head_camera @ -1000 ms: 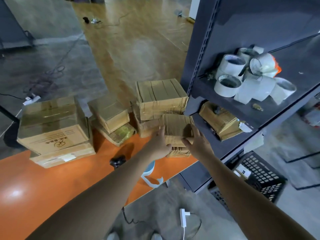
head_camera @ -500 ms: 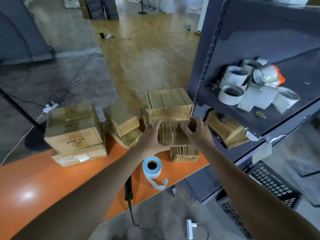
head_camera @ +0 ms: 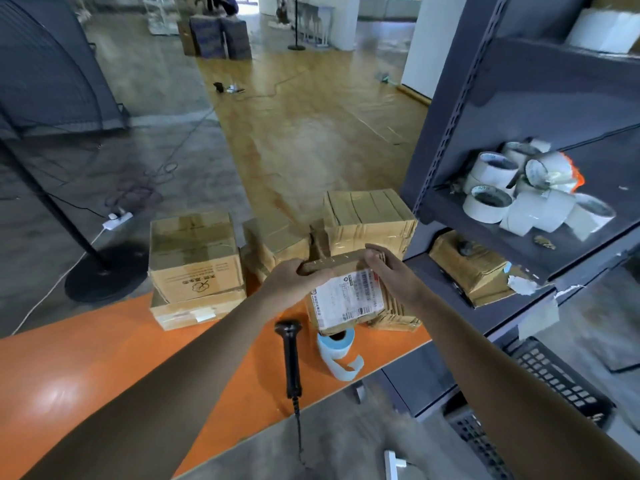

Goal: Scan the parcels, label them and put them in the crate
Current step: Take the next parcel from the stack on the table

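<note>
Left hand (head_camera: 294, 282) grips the near left corner of the parcel (head_camera: 332, 264), fingers curled over its top edge. My right hand (head_camera: 394, 275) clamps the opposite end the same way. I hold it tipped up above the orange table (head_camera: 104, 368), printed label (head_camera: 349, 297) facing me.

It looks like a small taped cardboard box, and I judge it light and stiff, rigid enough to carry by the ends. The tape may be slick, so I would keep my fingers on the edges and corners. I would also keep them off the barcode.

To my left the table is bare orange, the best place to set the parcel down. Further back sits a big carton (head_camera: 194, 254). The scanner (head_camera: 290, 351) lies just left of the label roll (head_camera: 337, 346), both right below the parcel, so I should not drop it straight down. Behind are more stacked parcels (head_camera: 369, 213). On the right the table edge meets the shelf rack (head_camera: 450, 123), whose upright and shelf lips crowd that side. The black crate (head_camera: 554, 379) sits low under the shelf, so I judge the way in is out past the table edge and down.
</note>
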`<state>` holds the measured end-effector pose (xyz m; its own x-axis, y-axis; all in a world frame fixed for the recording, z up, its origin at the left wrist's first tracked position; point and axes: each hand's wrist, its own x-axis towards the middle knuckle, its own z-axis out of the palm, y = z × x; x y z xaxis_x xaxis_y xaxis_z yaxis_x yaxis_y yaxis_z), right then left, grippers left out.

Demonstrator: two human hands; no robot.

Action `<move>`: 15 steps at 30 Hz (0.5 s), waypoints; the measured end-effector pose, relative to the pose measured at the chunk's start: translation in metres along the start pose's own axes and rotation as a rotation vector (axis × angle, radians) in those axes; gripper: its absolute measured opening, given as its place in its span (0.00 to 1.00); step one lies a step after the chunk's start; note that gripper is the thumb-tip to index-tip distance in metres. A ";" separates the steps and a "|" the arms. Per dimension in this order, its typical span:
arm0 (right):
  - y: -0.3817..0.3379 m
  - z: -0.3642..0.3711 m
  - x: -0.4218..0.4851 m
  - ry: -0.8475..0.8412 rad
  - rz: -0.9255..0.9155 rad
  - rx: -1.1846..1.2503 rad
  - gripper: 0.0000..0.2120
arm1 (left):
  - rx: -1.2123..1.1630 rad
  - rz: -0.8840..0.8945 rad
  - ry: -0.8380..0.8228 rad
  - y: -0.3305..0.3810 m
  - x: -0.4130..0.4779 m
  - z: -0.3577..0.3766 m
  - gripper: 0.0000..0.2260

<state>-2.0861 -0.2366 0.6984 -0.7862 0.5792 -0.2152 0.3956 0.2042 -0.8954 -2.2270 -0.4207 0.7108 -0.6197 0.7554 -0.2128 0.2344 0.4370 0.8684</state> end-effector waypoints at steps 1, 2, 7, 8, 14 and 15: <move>-0.002 0.007 -0.003 -0.016 0.011 0.009 0.22 | -0.038 -0.019 -0.022 -0.005 -0.002 -0.005 0.30; -0.004 0.013 -0.006 -0.031 0.018 0.021 0.19 | -0.076 -0.040 -0.042 -0.011 -0.005 -0.010 0.29; -0.006 0.045 -0.018 -0.104 0.064 0.155 0.25 | -0.209 -0.117 -0.026 -0.035 -0.018 -0.030 0.16; -0.006 0.050 -0.020 -0.132 0.086 0.165 0.28 | -0.244 -0.135 -0.018 -0.041 -0.021 -0.032 0.16; 0.002 0.078 -0.025 -0.203 0.254 0.226 0.29 | -0.467 -0.243 0.003 -0.078 -0.040 -0.044 0.20; 0.004 0.084 -0.025 -0.206 0.279 0.237 0.27 | -0.499 -0.265 0.002 -0.086 -0.043 -0.045 0.20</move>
<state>-2.1049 -0.3166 0.6678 -0.7525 0.4115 -0.5142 0.5054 -0.1398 -0.8515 -2.2542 -0.5125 0.6655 -0.6108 0.6498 -0.4523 -0.3122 0.3273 0.8918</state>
